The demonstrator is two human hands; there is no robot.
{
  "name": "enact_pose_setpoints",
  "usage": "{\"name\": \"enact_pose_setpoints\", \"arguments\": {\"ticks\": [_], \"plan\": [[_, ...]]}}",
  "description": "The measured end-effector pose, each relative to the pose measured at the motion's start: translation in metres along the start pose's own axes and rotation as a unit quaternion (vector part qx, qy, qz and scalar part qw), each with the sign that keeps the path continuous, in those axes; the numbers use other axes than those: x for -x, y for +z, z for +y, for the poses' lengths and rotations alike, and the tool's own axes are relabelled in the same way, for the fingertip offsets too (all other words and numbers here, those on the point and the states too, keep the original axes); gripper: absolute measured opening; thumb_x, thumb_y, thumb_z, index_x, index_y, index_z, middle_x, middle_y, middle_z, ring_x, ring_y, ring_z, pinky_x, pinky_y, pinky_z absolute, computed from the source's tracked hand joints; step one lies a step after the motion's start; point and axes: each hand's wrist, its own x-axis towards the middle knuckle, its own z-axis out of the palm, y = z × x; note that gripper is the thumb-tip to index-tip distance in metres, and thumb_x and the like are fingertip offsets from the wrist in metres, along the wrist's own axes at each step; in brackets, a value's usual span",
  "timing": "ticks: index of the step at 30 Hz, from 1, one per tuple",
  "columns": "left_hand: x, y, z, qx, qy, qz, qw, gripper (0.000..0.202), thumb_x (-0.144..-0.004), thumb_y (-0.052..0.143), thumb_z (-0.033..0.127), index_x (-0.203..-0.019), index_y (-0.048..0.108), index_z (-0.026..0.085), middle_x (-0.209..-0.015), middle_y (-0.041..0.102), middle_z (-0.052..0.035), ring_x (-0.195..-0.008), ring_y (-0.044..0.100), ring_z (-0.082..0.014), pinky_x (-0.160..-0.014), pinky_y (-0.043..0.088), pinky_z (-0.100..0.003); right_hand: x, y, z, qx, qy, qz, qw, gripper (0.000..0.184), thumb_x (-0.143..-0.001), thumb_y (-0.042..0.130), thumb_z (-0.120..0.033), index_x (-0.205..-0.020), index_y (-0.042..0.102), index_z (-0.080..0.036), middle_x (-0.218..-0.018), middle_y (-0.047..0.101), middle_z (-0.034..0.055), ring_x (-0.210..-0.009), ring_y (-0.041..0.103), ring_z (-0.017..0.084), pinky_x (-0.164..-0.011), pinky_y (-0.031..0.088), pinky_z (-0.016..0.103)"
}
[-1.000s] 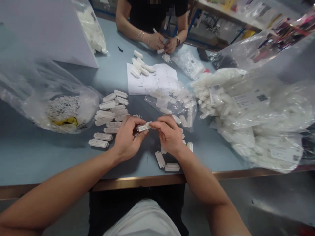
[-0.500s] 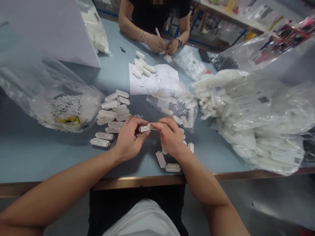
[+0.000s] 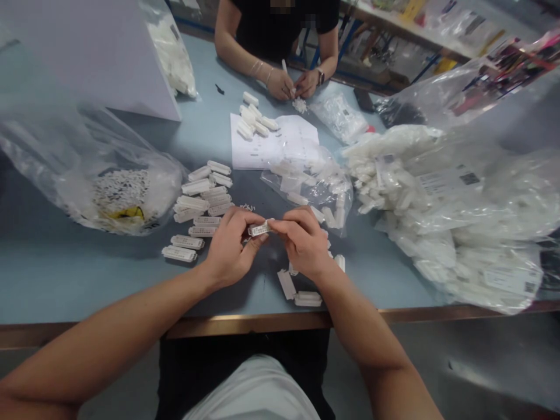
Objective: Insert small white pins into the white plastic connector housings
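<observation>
My left hand (image 3: 230, 248) and my right hand (image 3: 303, 240) meet above the grey table (image 3: 65, 280), both pinched on one small white plastic connector (image 3: 259, 228) held between their fingertips. Left of my left hand lies a group of several white connectors (image 3: 199, 213) in rough rows. Below my right hand rest a few more white connectors (image 3: 301, 291) near the table's front edge. A small clear bag of connectors (image 3: 312, 186) lies just beyond my right hand.
A big clear bag of small parts (image 3: 100, 181) sits at the left, a large heap of bagged white parts (image 3: 446, 204) at the right. A white box (image 3: 100, 52) stands far left. Across the table another person's hands (image 3: 293, 84) work over paper sheets (image 3: 275, 140).
My hands and the connector have stayed nearly in place, with my right fingertips closing a little more over its end. The person opposite shifted their hands slightly.
</observation>
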Motion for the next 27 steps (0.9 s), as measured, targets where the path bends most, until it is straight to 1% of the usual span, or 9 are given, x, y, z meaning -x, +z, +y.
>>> {"name": "enact_pose_setpoints", "arguments": {"ticks": [3, 6, 8, 10, 12, 15, 20, 23, 27], "plan": [[0.001, 0.000, -0.001, -0.030, 0.029, 0.007, 0.999, 0.015, -0.092, 0.063, 0.026, -0.106, 0.063, 0.019, -0.099, 0.064, -0.0058, -0.087, 0.061, -0.0202, -0.070, 0.053, -0.033, -0.002, -0.002, 0.001, -0.054, 0.042, -0.001, 0.998, 0.017, -0.097, 0.060, -0.017, -0.099, 0.074, -0.027, -0.094, 0.064, 0.0030, -0.087, 0.063, 0.015, -0.077, 0.055, 0.030], [0.002, 0.000, -0.001, -0.044, 0.054, 0.015, 0.997, 0.015, -0.092, 0.063, 0.024, -0.107, 0.062, 0.019, -0.099, 0.066, -0.0068, -0.091, 0.062, -0.0223, -0.075, 0.055, -0.035, -0.004, -0.004, 0.003, -0.139, 0.117, -0.043, 0.982, 0.009, -0.095, 0.067, -0.025, -0.100, 0.074, -0.026, -0.101, 0.069, 0.0040, -0.094, 0.067, 0.017, -0.085, 0.056, 0.032], [0.002, 0.000, -0.001, -0.054, 0.081, 0.021, 0.995, 0.015, -0.092, 0.062, 0.020, -0.107, 0.061, 0.019, -0.098, 0.066, -0.0070, -0.094, 0.063, -0.0228, -0.079, 0.055, -0.037, -0.005, -0.005, 0.005, -0.226, 0.194, -0.084, 0.951, 0.015, -0.094, 0.069, -0.031, -0.108, 0.072, -0.026, -0.105, 0.072, 0.0047, -0.096, 0.069, 0.018, -0.087, 0.058, 0.033], [0.002, 0.000, -0.001, -0.062, 0.112, 0.018, 0.992, 0.017, -0.092, 0.061, 0.017, -0.108, 0.060, 0.020, -0.099, 0.067, -0.0067, -0.095, 0.063, -0.0223, -0.081, 0.055, -0.036, -0.005, -0.004, 0.006, -0.318, 0.271, -0.121, 0.900, 0.026, -0.091, 0.072, -0.038, -0.113, 0.070, -0.025, -0.107, 0.074, 0.0050, -0.095, 0.070, 0.018, -0.085, 0.059, 0.033], [0.003, 0.000, -0.001, -0.068, 0.132, 0.012, 0.989, 0.019, -0.092, 0.059, 0.013, -0.110, 0.058, 0.021, -0.099, 0.066, -0.0058, -0.098, 0.062, -0.0218, -0.083, 0.055, -0.036, -0.006, -0.003, 0.007, -0.374, 0.321, -0.141, 0.859, 0.032, -0.086, 0.076, -0.043, -0.110, 0.070, -0.023, -0.101, 0.074, 0.0046, -0.091, 0.070, 0.018, -0.080, 0.059, 0.031], [0.002, 0.000, -0.001, -0.063, 0.123, 0.007, 0.990, 0.019, -0.092, 0.059, 0.013, -0.109, 0.058, 0.022, -0.099, 0.066, -0.0054, -0.098, 0.062, -0.0213, -0.082, 0.055, -0.035, -0.005, 0.000, 0.008, -0.394, 0.363, -0.138, 0.833, 0.035, -0.081, 0.080, -0.049, -0.101, 0.070, -0.021, -0.091, 0.073, 0.0030, -0.080, 0.068, 0.016, -0.074, 0.057, 0.029], [-0.002, -0.001, 0.001, -0.034, 0.053, 0.009, 0.998, 0.011, -0.093, 0.062, 0.020, -0.103, 0.061, 0.021, -0.095, 0.064, -0.0039, -0.089, 0.062, -0.0196, -0.074, 0.053, -0.033, -0.003, 0.005, 0.009, -0.502, 0.383, -0.099, 0.769, 0.040, -0.082, 0.078, -0.054, -0.106, 0.071, -0.023, -0.092, 0.074, 0.0025, -0.081, 0.070, 0.017, -0.082, 0.060, 0.034], [-0.003, -0.001, 0.000, -0.023, 0.035, 0.010, 0.999, 0.011, -0.092, 0.063, 0.022, -0.103, 0.062, 0.020, -0.096, 0.064, -0.0043, -0.088, 0.062, -0.0197, -0.074, 0.054, -0.033, -0.003, 0.006, 0.010, -0.505, 0.389, -0.098, 0.764, 0.042, -0.081, 0.080, -0.055, -0.107, 0.071, -0.023, -0.095, 0.075, 0.0035, -0.083, 0.071, 0.018, -0.083, 0.060, 0.036], [0.000, 0.000, 0.000, -0.020, 0.030, -0.010, 0.999, 0.015, -0.090, 0.063, 0.021, -0.105, 0.062, 0.020, -0.099, 0.064, -0.0056, -0.091, 0.063, -0.0205, -0.076, 0.055, -0.034, -0.006, 0.004, 0.009, -0.431, 0.402, -0.123, 0.798, 0.042, -0.073, 0.086, -0.053, -0.097, 0.072, -0.021, -0.087, 0.073, 0.0024, -0.076, 0.068, 0.016, -0.074, 0.057, 0.030]]}}
